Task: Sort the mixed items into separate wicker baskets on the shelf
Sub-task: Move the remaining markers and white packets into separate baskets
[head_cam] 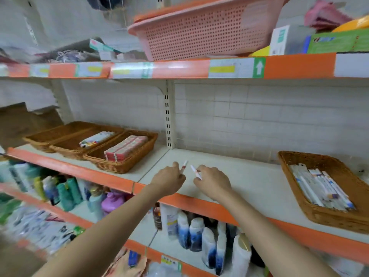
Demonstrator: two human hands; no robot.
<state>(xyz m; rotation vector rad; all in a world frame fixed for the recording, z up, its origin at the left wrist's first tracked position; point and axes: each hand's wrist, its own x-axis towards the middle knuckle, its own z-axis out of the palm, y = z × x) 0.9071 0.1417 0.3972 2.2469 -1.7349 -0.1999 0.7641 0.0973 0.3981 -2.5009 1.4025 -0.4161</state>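
My left hand grips a thin white stick with a red band, its tip pointing up and away. My right hand grips a similar white stick, tilted left. Both hands hover over the bare middle of the white shelf. To the left stand three wicker baskets: the nearest holds a stack of pink packets, the middle one holds a colourful packet, and the far one shows no contents. At the right, another wicker basket holds several white sticks.
An orange shelf edge runs below my wrists. Beneath it stand bottles. The upper shelf carries a pink plastic basket and boxes. A slotted upright divides the tiled back wall.
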